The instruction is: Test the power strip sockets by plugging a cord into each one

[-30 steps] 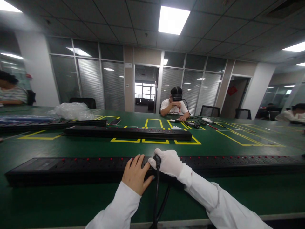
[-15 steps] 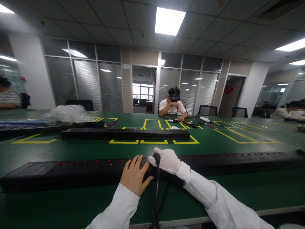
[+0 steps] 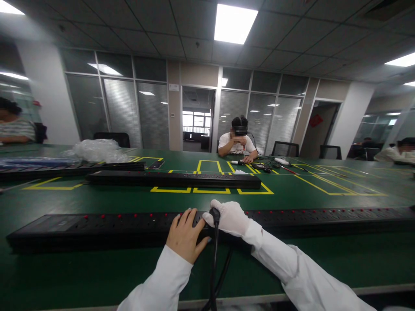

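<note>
A long black power strip (image 3: 106, 233) with a row of small red lights or buttons lies across the table in front of me. My left hand (image 3: 186, 235), bare, rests on its top near the middle, fingers stretched out and thumb apart along the front side. Just to the right, my right hand (image 3: 231, 218) in a white glove is closed around a black power plug (image 3: 214, 212) over the strip. Whether the plug's pins sit in a socket is hidden. The plug's black cable (image 3: 213, 263) runs down toward me over the table edge.
A second black power strip (image 3: 175, 179) lies farther back on the green table (image 3: 298, 263), among yellow tape marks. Clear plastic wrap (image 3: 97, 151) and more strips are at the back left. A person (image 3: 238, 140) sits opposite, near cables and a white device (image 3: 281, 161).
My view has shifted slightly, so the scene sits a little farther right. Both hands keep their places on the strip and the plug; no clear movement of the plug shows.
</note>
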Motion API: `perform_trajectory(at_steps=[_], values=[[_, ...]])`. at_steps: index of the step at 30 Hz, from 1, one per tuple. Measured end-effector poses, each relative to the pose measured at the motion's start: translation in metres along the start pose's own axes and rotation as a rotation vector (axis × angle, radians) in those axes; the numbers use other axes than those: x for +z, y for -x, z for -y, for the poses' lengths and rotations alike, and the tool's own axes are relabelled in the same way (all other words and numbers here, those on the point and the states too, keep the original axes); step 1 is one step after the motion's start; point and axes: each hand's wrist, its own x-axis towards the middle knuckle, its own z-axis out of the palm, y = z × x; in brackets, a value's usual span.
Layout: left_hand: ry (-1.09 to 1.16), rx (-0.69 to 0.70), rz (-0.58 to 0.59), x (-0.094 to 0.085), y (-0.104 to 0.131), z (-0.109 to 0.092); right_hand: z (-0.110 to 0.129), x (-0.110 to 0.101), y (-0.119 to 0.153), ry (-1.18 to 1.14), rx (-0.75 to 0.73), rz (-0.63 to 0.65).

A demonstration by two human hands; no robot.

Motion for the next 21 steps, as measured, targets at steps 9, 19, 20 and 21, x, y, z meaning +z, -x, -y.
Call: perform_trajectory(at_steps=[9, 19, 20, 21], values=[[0.015, -0.009, -0.002, 0.0003, 0.0001, -0.0004, -0.0037, -0.0016, -0.0022, -0.067, 0.014, 0.051], [0.016, 0.0, -0.022, -0.0002, 0.0001, -0.0003, -0.002, -0.0003, 0.002, -0.038, -0.036, -0.001], [0.016, 0.001, -0.02, -0.0003, 0.0001, -0.0004, -0.003, -0.0005, 0.0011, -0.06, -0.036, 0.011], [0.016, 0.002, -0.018, -0.0004, 0.0002, -0.0004, -0.0043, -0.0008, 0.0001, -0.089, -0.034, 0.03]])
